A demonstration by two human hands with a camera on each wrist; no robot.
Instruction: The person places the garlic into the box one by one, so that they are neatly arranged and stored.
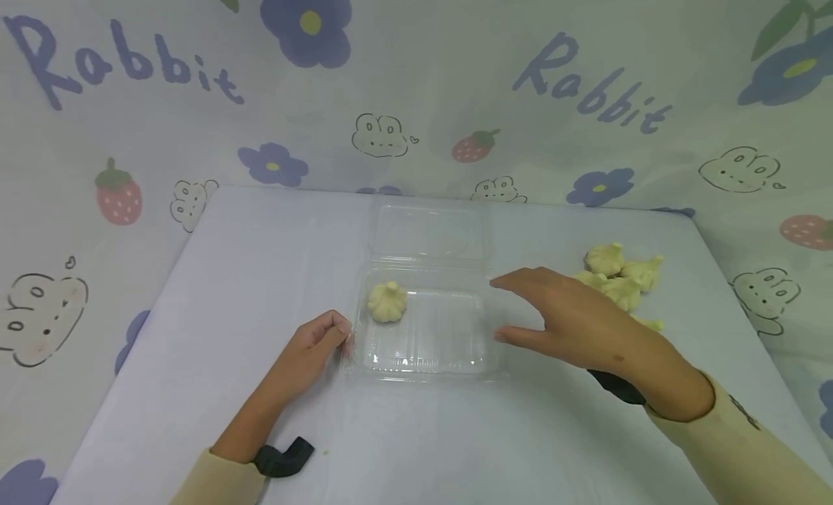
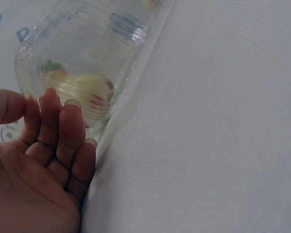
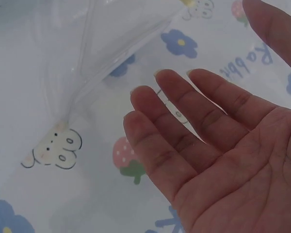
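Note:
A clear plastic clamshell container point(image 1: 423, 338) lies with its lid point(image 1: 429, 230) folded back. One pale yellow garlic bulb point(image 1: 387, 302) sits in the base's upper left corner. My left hand point(image 1: 317, 353) pinches the container's left rim between thumb and index finger. Seen from the left wrist, the other fingers of that hand point(image 2: 48, 150) are bent beside the see-through wall, and the garlic bulb point(image 2: 82, 92) shows blurred through it. My right hand point(image 1: 573, 317) hovers just right of the container, thumb and fingers spread apart. Its palm point(image 3: 233, 165) holds nothing in the right wrist view.
Several more garlic bulbs point(image 1: 621, 281) are heaped on the right side of the white table point(image 1: 260, 252), partly hidden behind my right hand. A printed cloth point(image 1: 429, 78) with flowers, rabbits and strawberries hangs behind and at the sides.

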